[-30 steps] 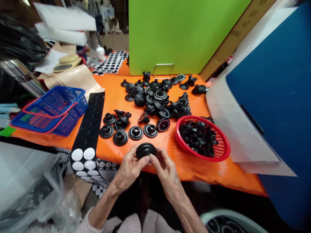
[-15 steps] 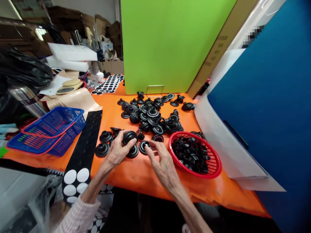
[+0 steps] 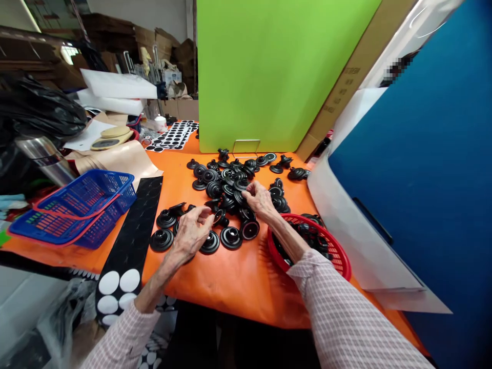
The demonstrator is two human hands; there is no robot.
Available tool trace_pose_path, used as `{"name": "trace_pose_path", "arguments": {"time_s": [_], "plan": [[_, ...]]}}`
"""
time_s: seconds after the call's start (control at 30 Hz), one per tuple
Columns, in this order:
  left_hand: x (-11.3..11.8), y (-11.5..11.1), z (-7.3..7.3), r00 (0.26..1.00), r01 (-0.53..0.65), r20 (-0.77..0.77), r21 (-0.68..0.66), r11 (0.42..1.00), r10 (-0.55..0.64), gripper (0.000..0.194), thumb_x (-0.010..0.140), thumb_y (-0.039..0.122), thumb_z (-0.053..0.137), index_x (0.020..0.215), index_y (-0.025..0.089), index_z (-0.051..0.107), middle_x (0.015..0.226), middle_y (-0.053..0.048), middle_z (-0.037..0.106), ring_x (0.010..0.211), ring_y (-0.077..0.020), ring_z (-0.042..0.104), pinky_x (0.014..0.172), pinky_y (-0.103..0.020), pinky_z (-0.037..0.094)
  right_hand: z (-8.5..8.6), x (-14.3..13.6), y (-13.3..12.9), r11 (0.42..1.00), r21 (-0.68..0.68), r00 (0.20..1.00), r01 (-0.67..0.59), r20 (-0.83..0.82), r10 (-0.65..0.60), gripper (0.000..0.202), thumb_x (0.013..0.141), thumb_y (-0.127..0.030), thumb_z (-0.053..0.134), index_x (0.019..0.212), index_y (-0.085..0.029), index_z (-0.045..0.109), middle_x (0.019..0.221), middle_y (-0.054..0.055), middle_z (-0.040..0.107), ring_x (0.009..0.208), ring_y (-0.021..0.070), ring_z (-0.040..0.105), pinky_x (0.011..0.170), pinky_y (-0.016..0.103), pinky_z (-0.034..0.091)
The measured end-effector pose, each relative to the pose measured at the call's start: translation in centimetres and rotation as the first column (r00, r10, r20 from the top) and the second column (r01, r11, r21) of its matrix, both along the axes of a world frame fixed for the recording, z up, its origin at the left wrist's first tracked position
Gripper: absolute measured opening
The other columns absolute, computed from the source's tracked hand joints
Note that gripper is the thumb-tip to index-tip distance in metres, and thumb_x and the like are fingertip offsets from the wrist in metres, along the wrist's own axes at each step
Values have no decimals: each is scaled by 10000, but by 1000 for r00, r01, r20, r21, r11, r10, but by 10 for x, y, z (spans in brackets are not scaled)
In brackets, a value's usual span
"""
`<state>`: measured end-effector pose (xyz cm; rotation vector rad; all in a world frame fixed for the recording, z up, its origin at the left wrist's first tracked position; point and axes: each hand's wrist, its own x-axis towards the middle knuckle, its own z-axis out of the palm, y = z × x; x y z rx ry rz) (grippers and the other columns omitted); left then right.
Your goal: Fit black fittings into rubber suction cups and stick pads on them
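Over the front row of black stepped discs with short stems, my left hand hovers with loosely curled fingers. No part shows between its thumb and fingers. Just right of it stand a black disc and another disc, stems upward. My right hand reaches into the heap of discs, its fingertips closed at the rim of a black disc. Part of that disc is hidden by the fingers. A disc with its underside showing lies below my right hand.
A red basket of small black parts stands under my right forearm. At left are a blue basket and a black strip with white circles. A green board rises behind the heap; a blue panel stands right.
My left hand has let go of the black disc it held. My right hand has left the front row and moved up and forward to the heap.
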<state>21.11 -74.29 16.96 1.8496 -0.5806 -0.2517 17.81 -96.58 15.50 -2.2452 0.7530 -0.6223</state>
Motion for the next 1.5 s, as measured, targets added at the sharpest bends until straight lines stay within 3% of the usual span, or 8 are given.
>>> {"name": "trace_pose_path", "arguments": {"time_s": [0.17, 0.33, 0.43, 0.57, 0.87, 1.23, 1.37, 1.5], "plan": [[0, -38, 6, 984, 156, -98, 46, 987, -151, 230, 833, 309, 533, 933, 137, 648, 860, -107, 708, 759, -219, 692, 710, -328, 533, -4, -10, -7, 991, 130, 999, 17, 47, -24, 158, 695, -371, 548, 670, -216, 525, 618, -19, 567, 637, 157, 522, 664, 302, 424], [3, -80, -5, 941, 201, 222, 240, 950, -256, 530, 737, 345, 686, 1220, 169, 557, 1182, -134, 623, 1138, -303, 570, 959, -426, 454, -7, -9, -16, 959, 282, 993, 12, 111, -45, 262, 670, -459, 582, 647, -198, 573, 540, -38, 537, 542, 124, 485, 562, 268, 403], [8, -92, -15, 873, 267, 316, 327, 907, -371, 557, 773, 142, 562, 1322, 170, 475, 1230, -120, 607, 1160, -254, 552, 989, -378, 438, -4, -13, -25, 931, 365, 986, -16, 159, -45, 318, 662, -503, 630, 638, -193, 562, 517, -49, 512, 503, 99, 453, 513, 242, 383], [12, -100, -18, 878, 239, 330, 324, 915, -347, 531, 760, 43, 448, 1274, 158, 523, 1188, -112, 620, 1147, -230, 552, 1023, -358, 407, 5, -25, -35, 877, 473, 978, -89, 210, -14, 407, 630, -561, 702, 633, -185, 545, 509, -53, 496, 451, 65, 405, 446, 212, 344], [23, -117, 6, 865, 248, 337, 358, 900, -372, 464, 835, 286, 523, 1297, 261, 507, 1222, -105, 532, 1107, -285, 558, 953, -420, 439, 10, -44, -35, 795, 572, 960, -202, 276, 45, 496, 500, -593, 805, 603, -168, 571, 483, -56, 497, 430, 42, 396, 413, 188, 312], [43, -119, 22, 930, 153, 268, 339, 928, -251, 400, 863, 318, 526, 1243, 195, 525, 1158, -168, 606, 1124, -332, 543, 949, -482, 409, 37, -61, -25, 878, 451, 913, -160, 407, -42, 462, 615, -618, 718, 643, -200, 523, 556, -62, 484, 490, 71, 415, 474, 222, 348], [9, -90, 38, 973, 213, -109, 103, 972, -201, 427, 880, 517, 458, 1079, 172, 612, 1067, -171, 636, 1001, -331, 618, 899, -503, 451, 41, -79, 22, 944, 320, 909, -82, 413, -61, 284, 764, -473, 636, 722, -198, 576, 651, -29, 566, 600, 114, 511, 603, 259, 433], [-33, -38, 26, 724, 309, -550, -282, 909, -416, 328, 809, 416, 618, 1023, 167, 605, 906, -86, 694, 742, -204, 686, 730, -351, 552, 33, -99, 80, 997, 51, 952, -57, 304, 39, 201, 880, -371, 523, 861, -201, 628, 795, 18, 642, 700, 156, 583, 671, 287, 482]]}}
